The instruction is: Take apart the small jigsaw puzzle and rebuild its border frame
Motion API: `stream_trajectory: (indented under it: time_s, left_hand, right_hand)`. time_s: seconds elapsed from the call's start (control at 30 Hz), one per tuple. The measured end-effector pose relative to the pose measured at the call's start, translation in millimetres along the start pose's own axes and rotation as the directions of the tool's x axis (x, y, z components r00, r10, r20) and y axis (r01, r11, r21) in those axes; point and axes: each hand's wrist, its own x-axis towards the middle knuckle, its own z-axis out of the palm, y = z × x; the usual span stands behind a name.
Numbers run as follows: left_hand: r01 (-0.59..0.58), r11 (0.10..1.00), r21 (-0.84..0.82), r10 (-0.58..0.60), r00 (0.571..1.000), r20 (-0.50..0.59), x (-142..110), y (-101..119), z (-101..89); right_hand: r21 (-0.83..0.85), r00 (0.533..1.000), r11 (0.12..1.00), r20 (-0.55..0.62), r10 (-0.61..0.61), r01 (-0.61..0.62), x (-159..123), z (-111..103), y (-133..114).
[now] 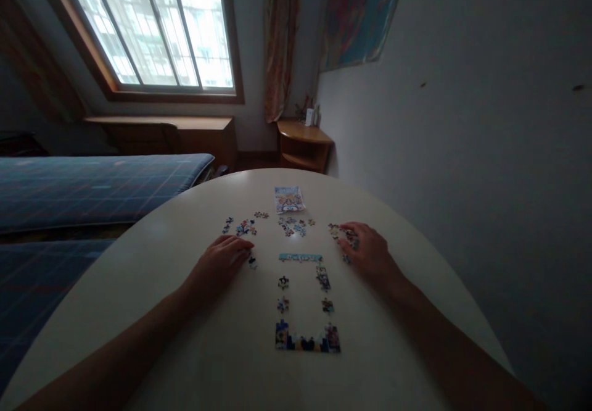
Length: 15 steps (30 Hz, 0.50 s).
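Note:
A partly joined jigsaw lies on the round white table (pixel 185 349): a bottom edge strip (pixel 308 339), a top strip (pixel 300 257) and a few single pieces between them. My left hand (pixel 221 261) rests palm down on the table, fingers stretched toward a loose piece (pixel 252 263) at its fingertips. My right hand (pixel 367 249) lies over a small pile of loose pieces (pixel 337 231) at the right, fingers curled on them. More loose pieces (pixel 241 226) and a middle cluster (pixel 294 225) lie beyond. A reference picture card (pixel 289 199) sits at the far side.
A bed with a blue plaid cover (pixel 92 186) runs along the left of the table. A wooden corner shelf (pixel 303 142) and a window (pixel 157 25) stand behind. A wall is close on the right.

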Motion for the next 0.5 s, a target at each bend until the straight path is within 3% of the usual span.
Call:
stream_trajectory:
  time_s: [0.17,0.5]
  left_hand:
    - [-0.035,0.995,-0.090,0.037,0.999,0.015,-0.8,-2.4,-3.6]
    - [0.032,0.998,0.054,-0.031,0.999,-0.017,-5.5,-4.8,-5.6]
  right_hand:
    - [-0.004,0.999,1.000,-0.022,-0.026,0.026,-2.4,-1.6,-0.5]
    - [0.026,0.999,0.998,-0.007,-0.052,0.053,-0.3,-3.1,-3.5]
